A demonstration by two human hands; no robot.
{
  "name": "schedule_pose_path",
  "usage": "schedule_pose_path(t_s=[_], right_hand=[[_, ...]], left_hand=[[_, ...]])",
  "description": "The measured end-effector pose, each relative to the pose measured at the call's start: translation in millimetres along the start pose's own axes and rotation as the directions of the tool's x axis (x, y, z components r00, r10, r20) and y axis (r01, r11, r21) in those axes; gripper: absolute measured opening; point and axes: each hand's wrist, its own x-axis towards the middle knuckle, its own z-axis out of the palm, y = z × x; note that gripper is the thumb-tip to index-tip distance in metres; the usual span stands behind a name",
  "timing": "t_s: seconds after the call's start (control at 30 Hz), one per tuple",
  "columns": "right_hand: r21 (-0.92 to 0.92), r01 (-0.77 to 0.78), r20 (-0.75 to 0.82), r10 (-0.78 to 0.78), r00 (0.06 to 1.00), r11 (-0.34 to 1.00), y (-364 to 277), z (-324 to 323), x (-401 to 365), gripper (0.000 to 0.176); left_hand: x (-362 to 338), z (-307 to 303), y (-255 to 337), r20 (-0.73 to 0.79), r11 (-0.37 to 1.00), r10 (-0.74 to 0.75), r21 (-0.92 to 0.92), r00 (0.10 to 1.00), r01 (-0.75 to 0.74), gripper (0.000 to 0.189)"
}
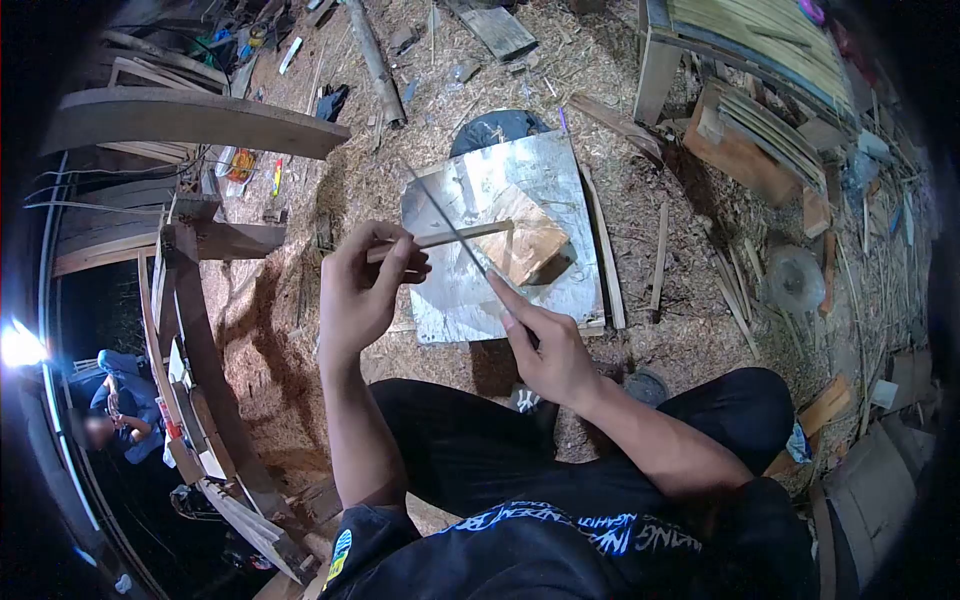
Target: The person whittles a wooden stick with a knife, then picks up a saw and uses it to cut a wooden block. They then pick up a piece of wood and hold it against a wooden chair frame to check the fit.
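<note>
A thin wooden stick is pinched in the fingers of my left hand, and its far end reaches over a wooden block. My right hand is closed around a long, narrow knife, with a finger stretched along it. The blade points up and left and crosses the stick in this view. Beneath both lies a worn grey-white board on the ground, with the block standing on it. The knife's handle is mostly hidden in my right hand.
Wood shavings cover the ground. Curved timber and a wooden frame stand left; a slatted bench is at upper right. Strips and scraps, including a plank, lie to the right. Another person sits at far left.
</note>
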Motion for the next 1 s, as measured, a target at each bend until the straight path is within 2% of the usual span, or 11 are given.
schedule_pose_path(t_s=[0.03,0.1,0.17,0.23,0.3,0.4,0.63,0.73,0.83,0.93,1.0], right_hand=[[0.018,0.003,-0.013,-0.003,1.000,1.000,1,0,0,0.047],[0.019,-0.012,-0.049,0.013,0.999,1.000,2,-1,1,0.047],[0.030,-0.039,-0.038,0.040,0.998,0.999,0,-4,2,0.047],[0.038,-0.061,-0.016,0.061,0.998,0.997,-2,-4,1,0.046],[0.027,-0.040,-0.024,0.041,0.999,0.999,-2,-2,1,0.046],[-0.010,-0.027,-0.029,0.027,0.999,1.000,-3,0,1,0.047],[-0.070,0.045,0.092,-0.038,0.995,0.996,-18,-6,3,0.049],[-0.012,0.240,-0.043,-0.241,0.970,0.971,-11,-1,3,0.062],[-0.016,0.217,0.021,-0.216,0.976,0.976,-18,-12,5,0.063],[-0.051,0.026,0.173,-0.017,0.985,0.998,-20,-19,5,0.048],[-0.059,-0.016,0.084,0.021,0.996,0.998,3,-16,6,0.047]], left_hand=[[-3,-2,3,0.036,0.989,0.037,-0.141,0.999,-0.031,0.018],[-7,-3,8,0.073,0.989,0.000,-0.148,0.997,0.010,0.019],[-8,-1,7,0.080,0.997,0.076,-0.003,0.994,-0.076,0.021],[-8,-6,6,0.096,0.997,0.074,0.007,0.993,-0.075,0.019],[-9,-8,10,0.079,0.930,0.099,0.346,0.992,-0.121,0.014],[-13,-4,8,0.053,0.913,0.213,0.344,0.976,-0.218,0.011],[-20,0,11,0.098,0.859,0.268,0.426,0.958,-0.284,0.012],[-21,2,8,0.088,0.886,0.269,0.369,0.959,-0.282,0.013],[-22,1,9,0.107,0.885,0.251,0.377,0.962,-0.273,0.015],[-20,0,5,0.131,0.875,0.283,0.370,0.950,-0.312,0.017],[-20,-3,5,0.129,0.872,0.284,0.378,0.950,-0.312,0.017]])
